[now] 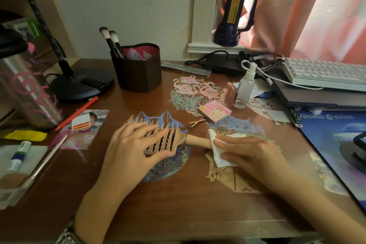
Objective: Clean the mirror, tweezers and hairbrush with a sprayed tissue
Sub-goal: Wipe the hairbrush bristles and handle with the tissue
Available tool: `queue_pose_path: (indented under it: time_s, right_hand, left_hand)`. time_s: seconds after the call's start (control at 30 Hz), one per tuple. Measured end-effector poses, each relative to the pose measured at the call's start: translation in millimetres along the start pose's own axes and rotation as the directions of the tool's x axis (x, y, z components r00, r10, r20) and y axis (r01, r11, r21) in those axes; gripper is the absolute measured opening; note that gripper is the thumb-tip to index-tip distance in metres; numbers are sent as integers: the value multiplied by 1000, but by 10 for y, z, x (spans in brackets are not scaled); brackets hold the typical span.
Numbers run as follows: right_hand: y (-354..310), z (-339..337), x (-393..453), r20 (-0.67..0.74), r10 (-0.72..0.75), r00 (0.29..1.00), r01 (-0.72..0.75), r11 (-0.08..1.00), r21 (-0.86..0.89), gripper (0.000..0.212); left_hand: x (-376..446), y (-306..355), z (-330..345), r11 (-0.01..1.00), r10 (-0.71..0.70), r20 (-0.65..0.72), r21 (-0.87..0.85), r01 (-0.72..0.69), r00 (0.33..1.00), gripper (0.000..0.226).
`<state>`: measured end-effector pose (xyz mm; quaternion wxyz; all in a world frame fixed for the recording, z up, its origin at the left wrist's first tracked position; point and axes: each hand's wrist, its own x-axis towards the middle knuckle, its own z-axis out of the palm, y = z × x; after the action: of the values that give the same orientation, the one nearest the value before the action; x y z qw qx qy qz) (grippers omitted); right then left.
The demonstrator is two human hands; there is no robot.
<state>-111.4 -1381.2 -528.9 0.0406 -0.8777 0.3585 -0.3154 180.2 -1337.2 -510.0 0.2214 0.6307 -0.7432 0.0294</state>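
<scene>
Head view of a brown table (178, 200) with both forearms reaching in from the lower edge. The left hand (130, 150) lies palm down over the head of a vented hairbrush (168, 140), fingers spread flat across the upturned bristles and thumb tucked against the near edge of the brush, so that the brush is pinned bristles-up on the table; the wrist is nearly straight and carries a metal band at the bottom of the frame. The brush handle points to the person's right. The right hand (243, 152), palm down with the fingers extended toward the left, presses a folded white tissue (215, 150) over the end of that handle; the fingers are closed on the tissue, which wraps the handle tip and trails onto the table below. The two hands are apart, separated by the bare neck of the handle. Just beyond the handle lie gold tweezers (196, 122), and touching or just beside them a small square compact mirror (214, 111) with a pink patterned cover, closed. A clear spray bottle (245, 87) stands upright farther right, near a white keyboard (324, 74). A dark brush holder (138, 69) with two makeup brushes stands at the rear.
</scene>
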Motion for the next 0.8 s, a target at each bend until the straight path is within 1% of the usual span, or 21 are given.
queue_pose_path:
  time_s: [0.13, 0.23, 0.47, 0.63, 0.8]
  right_hand:
    - [-36, 54, 53, -15, 17, 1000, -16, 999, 33, 31]
    - [-88, 128, 121, -28, 38, 999, -35, 995, 92, 31]
    - [-310, 344, 383, -40, -6, 999, 11, 993, 121, 31]
    - [-241, 309, 310, -39, -26, 999, 28, 997, 70, 30]
    - [-57, 143, 93, -9, 0, 1000, 0, 999, 46, 32]
  left_hand:
    - [-2, 5, -3, 1000, 2, -6, -3, -2, 1000, 65]
    - [0, 14, -4, 1000, 1, -4, -5, -1, 1000, 66]
    - [3, 20, -9, 1000, -3, -3, 13, 3, 1000, 65]
    - [0, 18, -12, 1000, -19, -4, 4, 19, 1000, 67]
    - [-2, 16, -12, 1000, -22, -17, -13, 22, 1000, 67]
